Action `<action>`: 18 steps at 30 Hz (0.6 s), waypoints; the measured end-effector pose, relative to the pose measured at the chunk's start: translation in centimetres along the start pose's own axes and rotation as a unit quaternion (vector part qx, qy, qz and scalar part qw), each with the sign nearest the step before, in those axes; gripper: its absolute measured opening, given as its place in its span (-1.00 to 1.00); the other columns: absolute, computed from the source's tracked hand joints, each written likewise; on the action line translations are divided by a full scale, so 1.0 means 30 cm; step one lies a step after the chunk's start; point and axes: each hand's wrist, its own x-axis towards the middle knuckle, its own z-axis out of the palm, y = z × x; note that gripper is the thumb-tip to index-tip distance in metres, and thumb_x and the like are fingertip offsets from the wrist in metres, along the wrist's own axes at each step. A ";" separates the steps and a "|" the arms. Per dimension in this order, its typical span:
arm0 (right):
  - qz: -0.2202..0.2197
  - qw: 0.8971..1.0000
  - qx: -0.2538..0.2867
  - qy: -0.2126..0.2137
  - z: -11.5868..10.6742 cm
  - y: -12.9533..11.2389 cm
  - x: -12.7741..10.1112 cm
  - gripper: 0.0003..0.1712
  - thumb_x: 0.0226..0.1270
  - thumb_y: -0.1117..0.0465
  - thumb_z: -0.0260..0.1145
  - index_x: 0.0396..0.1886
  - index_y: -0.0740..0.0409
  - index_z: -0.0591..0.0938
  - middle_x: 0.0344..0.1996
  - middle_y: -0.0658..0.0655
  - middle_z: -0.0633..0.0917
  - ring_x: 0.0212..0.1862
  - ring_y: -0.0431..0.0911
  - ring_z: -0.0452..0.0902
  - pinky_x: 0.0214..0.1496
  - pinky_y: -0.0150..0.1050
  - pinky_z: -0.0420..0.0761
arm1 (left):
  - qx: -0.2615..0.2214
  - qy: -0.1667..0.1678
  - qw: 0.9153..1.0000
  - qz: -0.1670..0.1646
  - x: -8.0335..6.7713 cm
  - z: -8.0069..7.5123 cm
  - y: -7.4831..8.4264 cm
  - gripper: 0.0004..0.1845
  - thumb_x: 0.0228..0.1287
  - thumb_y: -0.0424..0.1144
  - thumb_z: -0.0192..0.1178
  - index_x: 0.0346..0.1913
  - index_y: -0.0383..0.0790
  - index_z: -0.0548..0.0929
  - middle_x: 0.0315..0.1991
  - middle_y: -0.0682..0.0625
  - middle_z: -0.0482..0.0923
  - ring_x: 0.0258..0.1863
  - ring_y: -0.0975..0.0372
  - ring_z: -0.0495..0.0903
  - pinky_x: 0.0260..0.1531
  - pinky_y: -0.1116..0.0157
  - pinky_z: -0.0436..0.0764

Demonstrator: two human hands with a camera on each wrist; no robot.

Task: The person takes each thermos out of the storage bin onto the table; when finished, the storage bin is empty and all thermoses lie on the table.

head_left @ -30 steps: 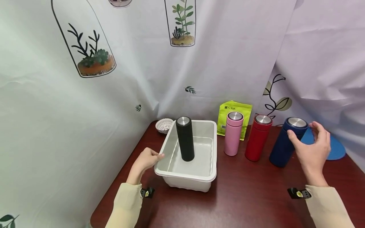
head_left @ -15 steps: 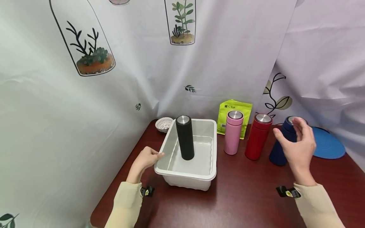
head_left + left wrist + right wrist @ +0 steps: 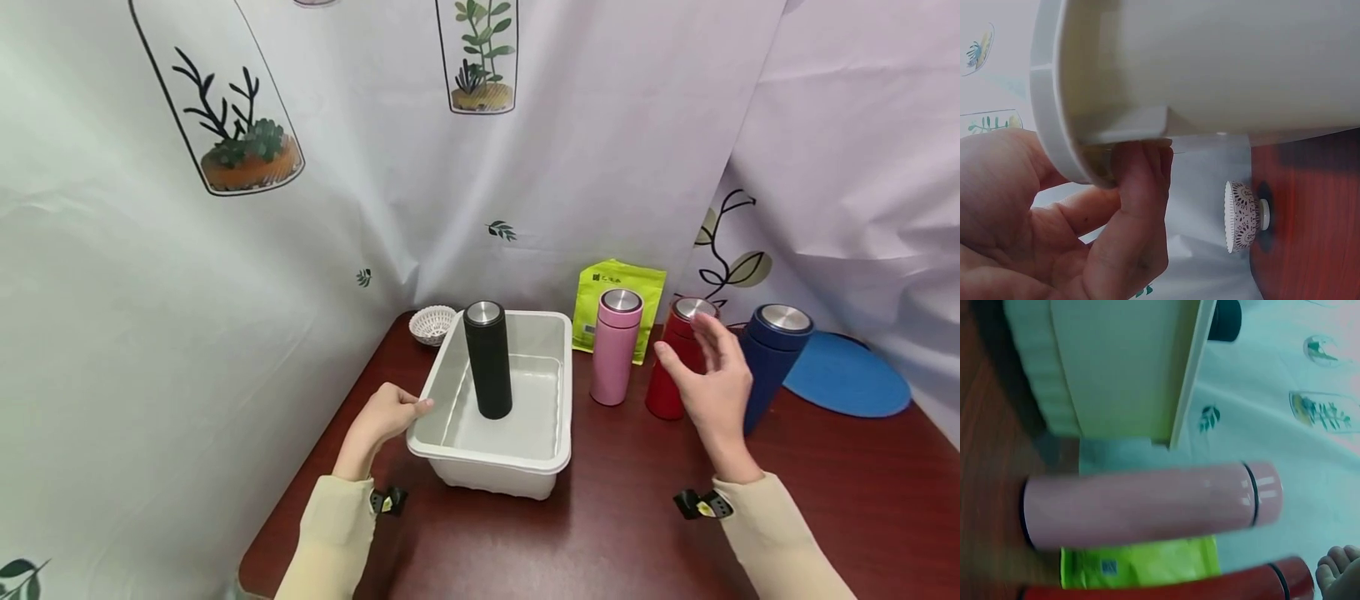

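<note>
My left hand (image 3: 386, 414) grips the left rim of a pale grey plastic basin (image 3: 498, 479); the left wrist view shows the fingers curled under that rim. Inside the basin stands a black thermos (image 3: 489, 367) with a steel lid top. My right hand (image 3: 712, 392) hovers in front of a red thermos (image 3: 663, 387), thumb and fingers spread with nothing between them. To its left a pink thermos (image 3: 613, 354) stands upright, and to its right a navy blue thermos (image 3: 772, 354). In the right wrist view only some fingertips (image 3: 1338, 569) show, beside the red thermos's lid.
A lime-green pouch (image 3: 648, 292) stands behind the pink thermos. At the back right lies a round blue mat (image 3: 851, 375). A small white openwork bowl (image 3: 432, 325) sits behind the basin's left side. White patterned cloth (image 3: 600, 150) hangs along the table's back and left.
My right hand has moved left, from beside the navy blue thermos to in front of the red one, its fingers still spread. The left hand keeps its grip on the basin.
</note>
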 end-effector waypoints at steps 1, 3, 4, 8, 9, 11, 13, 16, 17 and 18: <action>0.001 1.000 0.011 -0.007 0.014 -0.002 -0.004 -0.27 0.06 0.37 0.51 0.29 0.19 0.51 0.16 0.14 0.55 0.21 -0.20 0.50 0.28 -0.44 0.39 | 0.000 0.000 1.000 -0.001 0.001 -0.001 -0.001 -0.69 0.25 -0.16 0.30 -0.25 -0.43 0.78 -0.32 -0.15 0.72 -0.37 0.20 0.54 -0.40 0.30 0.50; 0.005 0.999 0.029 -0.019 0.040 -0.007 -0.012 -0.28 0.06 0.39 0.51 0.28 0.20 0.50 0.17 0.16 0.56 0.21 -0.18 0.50 0.28 -0.43 0.39 | -0.001 -0.001 1.000 -0.002 0.003 -0.002 -0.003 -0.69 0.25 -0.16 0.30 -0.24 -0.43 0.77 -0.34 -0.15 0.71 -0.38 0.20 0.53 -0.40 0.30 0.50; 0.008 0.999 0.036 -0.024 0.053 -0.011 -0.016 -0.28 0.07 0.39 0.50 0.28 0.21 0.50 0.17 0.17 0.56 0.21 -0.16 0.50 0.29 -0.43 0.39 | -0.001 -0.001 1.000 -0.002 0.004 -0.002 -0.003 -0.69 0.25 -0.16 0.30 -0.24 -0.43 0.77 -0.34 -0.15 0.71 -0.38 0.20 0.54 -0.40 0.30 0.50; 0.017 0.998 0.045 -0.037 0.098 -0.042 -0.036 -0.31 0.07 0.42 0.49 0.26 0.28 0.51 0.17 0.23 0.57 0.21 -0.07 0.51 0.29 -0.41 0.39 | 0.000 0.000 1.000 0.003 0.006 -0.001 -0.005 -0.68 0.25 -0.16 0.30 -0.22 -0.44 0.77 -0.28 -0.19 0.72 -0.35 0.20 0.56 -0.37 0.29 0.53; 0.017 0.998 0.043 -0.041 0.109 -0.057 -0.042 -0.32 0.08 0.42 0.48 0.25 0.31 0.51 0.16 0.26 0.57 0.22 -0.02 0.51 0.29 -0.41 0.39 | 0.000 0.000 1.000 0.004 0.006 -0.001 -0.006 -0.68 0.25 -0.16 0.30 -0.23 -0.44 0.77 -0.27 -0.21 0.72 -0.34 0.20 0.57 -0.36 0.29 0.53; 0.018 0.998 0.040 -0.051 0.129 -0.081 -0.052 -0.33 0.07 0.42 0.48 0.23 0.36 0.50 0.16 0.29 0.58 0.22 0.06 0.51 0.29 -0.37 0.40 | -0.001 0.001 1.000 0.003 0.006 0.000 -0.005 -0.67 0.25 -0.16 0.30 -0.22 -0.44 0.77 -0.24 -0.22 0.72 -0.33 0.20 0.58 -0.34 0.28 0.55; 0.021 0.997 0.039 -0.067 0.148 -0.098 -0.062 -0.33 0.08 0.39 0.49 0.24 0.36 0.50 0.16 0.31 0.57 0.24 0.10 0.50 0.30 -0.32 0.41 | -0.004 0.001 1.000 0.001 0.006 0.001 -0.003 -0.68 0.25 -0.16 0.30 -0.22 -0.44 0.77 -0.24 -0.23 0.72 -0.32 0.20 0.59 -0.33 0.26 0.56; 0.033 0.994 0.037 -0.093 0.175 -0.082 -0.068 -0.30 0.07 0.34 0.52 0.26 0.25 0.51 0.18 0.24 0.58 0.26 0.06 0.49 0.31 -0.23 0.41 | -0.009 -0.001 1.000 -0.002 0.007 0.001 -0.002 -0.68 0.26 -0.17 0.29 -0.22 -0.45 0.76 -0.23 -0.24 0.72 -0.32 0.19 0.60 -0.32 0.25 0.57; 0.038 0.993 0.038 -0.101 0.185 -0.073 -0.069 -0.30 0.07 0.31 0.53 0.27 0.21 0.52 0.19 0.21 0.58 0.27 0.03 0.48 0.31 -0.20 0.41 | -0.011 -0.001 1.000 -0.002 0.007 0.001 -0.002 -0.68 0.26 -0.17 0.29 -0.22 -0.45 0.76 -0.22 -0.24 0.72 -0.32 0.19 0.60 -0.31 0.25 0.58; 0.042 0.993 0.035 -0.109 0.194 -0.062 -0.069 -0.29 0.07 0.27 0.54 0.27 0.17 0.52 0.20 0.18 0.58 0.28 0.00 0.48 0.31 -0.17 0.42 | -0.012 -0.002 1.000 -0.002 0.008 0.002 -0.002 -0.68 0.26 -0.17 0.29 -0.22 -0.45 0.76 -0.22 -0.24 0.72 -0.32 0.20 0.60 -0.31 0.25 0.58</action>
